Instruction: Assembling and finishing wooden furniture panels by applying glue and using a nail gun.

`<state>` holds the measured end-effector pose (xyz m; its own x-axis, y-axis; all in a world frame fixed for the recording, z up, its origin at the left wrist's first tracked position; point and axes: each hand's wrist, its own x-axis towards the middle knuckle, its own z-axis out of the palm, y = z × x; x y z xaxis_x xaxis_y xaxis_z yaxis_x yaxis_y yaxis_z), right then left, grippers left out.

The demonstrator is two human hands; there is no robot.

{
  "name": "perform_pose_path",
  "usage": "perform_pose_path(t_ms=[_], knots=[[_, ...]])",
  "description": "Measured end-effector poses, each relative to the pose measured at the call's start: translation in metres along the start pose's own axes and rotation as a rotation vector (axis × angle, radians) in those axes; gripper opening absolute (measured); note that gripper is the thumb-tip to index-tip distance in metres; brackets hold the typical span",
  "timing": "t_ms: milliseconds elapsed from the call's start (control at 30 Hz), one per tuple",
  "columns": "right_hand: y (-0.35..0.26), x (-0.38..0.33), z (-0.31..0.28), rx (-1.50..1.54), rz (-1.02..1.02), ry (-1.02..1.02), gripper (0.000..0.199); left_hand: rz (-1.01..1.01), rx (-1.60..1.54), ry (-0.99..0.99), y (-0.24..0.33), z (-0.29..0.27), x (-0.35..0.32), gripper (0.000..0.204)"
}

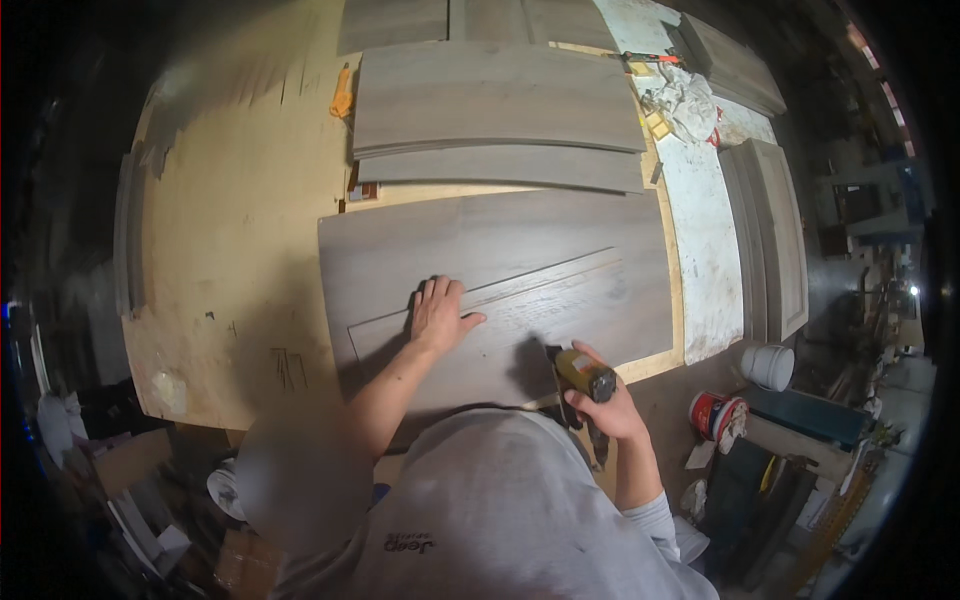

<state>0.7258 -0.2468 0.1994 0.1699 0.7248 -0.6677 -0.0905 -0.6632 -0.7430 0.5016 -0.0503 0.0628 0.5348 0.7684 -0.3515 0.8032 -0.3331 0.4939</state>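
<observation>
A large grey wood-grain panel (400, 235) lies across the near part of the workbench. On it rests a slightly turned grey piece with a dark straight edge and a shiny face (540, 305). My left hand (437, 318) lies flat on that piece, fingers pointing away and thumb out to the right. My right hand (612, 405) is wrapped round a yellow-and-black power drill (583, 372) near the panel's front edge. The drill's nose points left and away, towards the grey piece. Whether its tip touches the surface cannot be made out.
Beyond the panel are stacked grey boards (500, 100), with an orange-handled tool (342, 92) to their left. A crumpled white cloth (685, 103) lies at the far right. Grey cabinet doors (775, 240) stand on the right; a white bucket (768, 367) and red tub (712, 415) sit lower right.
</observation>
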Motion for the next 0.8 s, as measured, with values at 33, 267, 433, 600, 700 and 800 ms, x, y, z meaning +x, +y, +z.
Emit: perform_pose_path(t_ms=[33, 267, 433, 600, 700, 800], knots=[[-0.011, 0.008, 0.007, 0.024, -0.013, -0.027, 0.079, 0.009, -0.026, 0.048, -0.002, 0.002, -0.005, 0.057], [-0.063, 0.084, 0.063, -0.143, -0.014, -0.101, 0.073, 0.052, -0.049, 0.058, -0.016, -0.005, -0.009, 0.05], [-0.058, 0.116, 0.076, -0.257, 0.017, -0.105, 0.073, 0.063, -0.05, 0.039, -0.02, -0.006, -0.01, 0.052], [-0.06, 0.116, 0.08, -0.263, 0.051, -0.109, 0.075, 0.066, -0.02, 0.036, -0.02, -0.006, -0.012, 0.054], [-0.06, 0.115, 0.08, -0.238, 0.033, -0.096, 0.073, 0.066, -0.012, 0.04, -0.019, -0.005, -0.01, 0.055], [-0.061, 0.109, 0.08, -0.238, 0.045, -0.074, 0.074, 0.07, -0.016, 0.072, -0.02, 0.0, -0.011, 0.055]])
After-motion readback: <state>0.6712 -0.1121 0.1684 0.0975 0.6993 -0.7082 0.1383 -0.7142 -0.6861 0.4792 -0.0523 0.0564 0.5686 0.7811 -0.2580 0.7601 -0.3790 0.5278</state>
